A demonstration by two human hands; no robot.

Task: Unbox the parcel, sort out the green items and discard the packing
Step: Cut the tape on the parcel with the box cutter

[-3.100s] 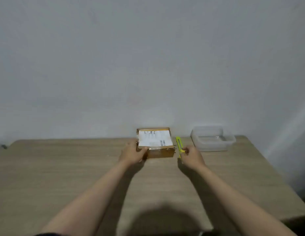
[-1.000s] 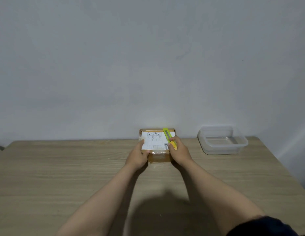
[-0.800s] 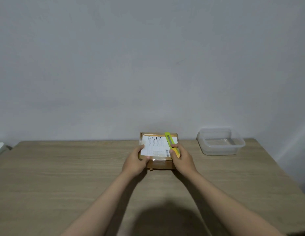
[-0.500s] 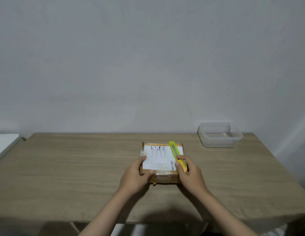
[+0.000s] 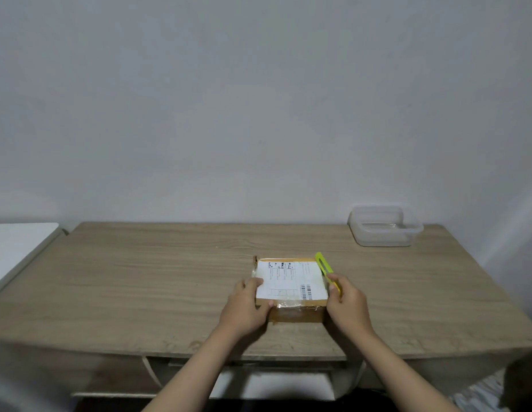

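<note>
Head view: left hand (image 5: 245,307) grips parcel (image 5: 291,282); right hand (image 5: 346,304) clasps cutter (image 5: 325,270).

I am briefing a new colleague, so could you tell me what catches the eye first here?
The cardboard parcel with its white label, mid-table, held by the left hand. Along its right edge, the right hand grips a yellow-green box cutter. A clear plastic container sits at the far right corner.

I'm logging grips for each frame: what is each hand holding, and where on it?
The right hand grips the yellow-green utility knife by its near end. The left hand clasps the parcel at its near left corner.
</note>
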